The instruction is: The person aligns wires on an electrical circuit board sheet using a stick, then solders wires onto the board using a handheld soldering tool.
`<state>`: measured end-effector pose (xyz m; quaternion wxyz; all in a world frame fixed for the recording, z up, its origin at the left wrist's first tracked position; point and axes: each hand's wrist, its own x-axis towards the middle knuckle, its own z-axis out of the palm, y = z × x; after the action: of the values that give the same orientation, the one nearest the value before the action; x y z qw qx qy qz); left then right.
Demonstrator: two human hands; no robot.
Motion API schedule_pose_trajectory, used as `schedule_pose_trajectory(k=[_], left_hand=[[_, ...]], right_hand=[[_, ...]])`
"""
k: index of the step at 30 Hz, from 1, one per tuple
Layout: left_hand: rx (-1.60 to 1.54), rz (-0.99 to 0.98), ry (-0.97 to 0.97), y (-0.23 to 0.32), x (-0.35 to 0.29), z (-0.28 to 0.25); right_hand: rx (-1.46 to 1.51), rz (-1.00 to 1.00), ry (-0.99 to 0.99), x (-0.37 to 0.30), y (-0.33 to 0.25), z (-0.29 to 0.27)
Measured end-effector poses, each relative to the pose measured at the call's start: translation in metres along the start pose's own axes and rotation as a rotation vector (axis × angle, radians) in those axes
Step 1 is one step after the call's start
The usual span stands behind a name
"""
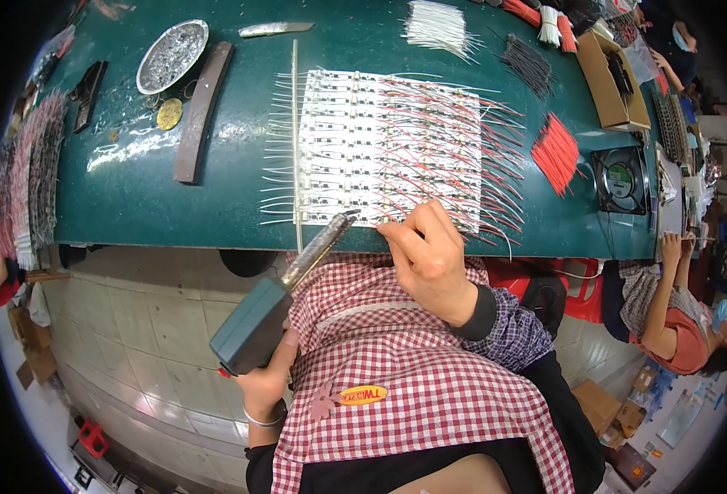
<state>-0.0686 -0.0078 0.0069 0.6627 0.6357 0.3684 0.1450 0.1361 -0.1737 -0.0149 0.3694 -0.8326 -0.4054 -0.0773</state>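
Observation:
My left hand (271, 366) is wrapped round the body of a dark green soldering gun (252, 325). Its metal barrel slants up to the right, and the dark tip is over the near edge of a white circuit board panel (330, 107). Rows of small parts cover the panel, with white wires (278, 177) off its left side and red wires (499, 173) off its right. Just right of the tip, my right hand (431, 259) pinches thumb and forefinger at the near edge; what is between them is too small to make out. A thin pale strip (296, 140) lies along the panel's left side.
Leftward on the green table lie a dark bar (204, 115), a metal bowl (172, 58) and a yellow disc (169, 114). Bundles of white (437, 29), black (528, 64) and red wires (556, 155) lie right, near a fan (620, 181). A co-worker (676, 329) sits far right.

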Motion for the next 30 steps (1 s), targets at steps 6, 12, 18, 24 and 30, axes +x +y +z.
schedule_pose_trajectory(k=[6, 12, 18, 24, 30], left_hand=[[-0.181, 0.055, 0.055, 0.022, 0.018, -0.002], [-0.42, 0.128, 0.153, 0.028, 0.075, -0.032], [-0.437, -0.001, 0.109, 0.044, 0.169, -0.077], [-0.273, -0.112, -0.011, 0.05, 0.228, -0.1], [0.097, -0.084, 0.235, 0.055, 0.246, -0.094]], right_hand=[[0.024, 0.005, 0.008, 0.005, -0.002, 0.001], [0.077, 0.058, 0.011, 0.007, -0.005, -0.016], [-0.025, 0.123, 0.168, 0.04, 0.038, -0.066], [0.011, 0.194, 0.268, 0.083, 0.115, -0.108], [-0.027, 0.28, 0.307, 0.106, 0.172, -0.128]])
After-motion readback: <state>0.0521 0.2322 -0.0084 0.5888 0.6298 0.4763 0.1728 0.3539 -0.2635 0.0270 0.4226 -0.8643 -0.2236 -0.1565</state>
